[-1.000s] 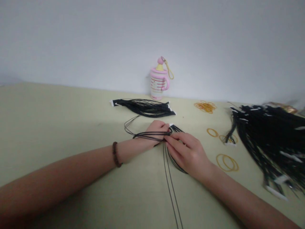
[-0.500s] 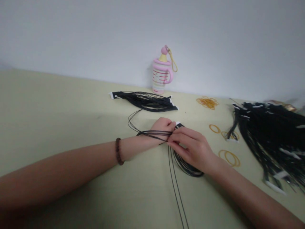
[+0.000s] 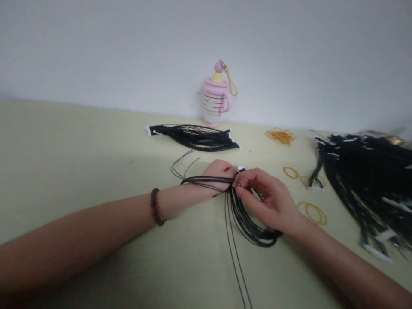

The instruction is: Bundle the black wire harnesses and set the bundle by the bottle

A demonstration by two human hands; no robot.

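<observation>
Wire bundle (image 3: 254,235) of thin black wires is being gathered near the middle of the desk (image 3: 64,141), toward its front edge, with a white connector tip showing just above the fingers. Left hand (image 3: 220,171) is resting back-up with its fingers curled closed around the bundle's end, while several strands are lying across the wrist and looping out behind it. Right hand (image 3: 267,201) is pinching the strands between thumb and forefinger right beside the left fingertips, its other fingers bent inward. Below the hands, the bundle is sagging into a loop on the desk, and two long strands are running toward the front edge. Beaded bracelet (image 3: 156,207) is encircling the left wrist. Smaller bundle (image 3: 193,138) with white connectors is lying near the back edge, just below pink bottle-shaped ornament (image 3: 215,101), which is standing against wall (image 3: 206,34). Large wire pile (image 3: 357,180) is spreading over the right edge of the desk, and yellow rubber bands (image 3: 312,213) are lying scattered between it and the hands.
</observation>
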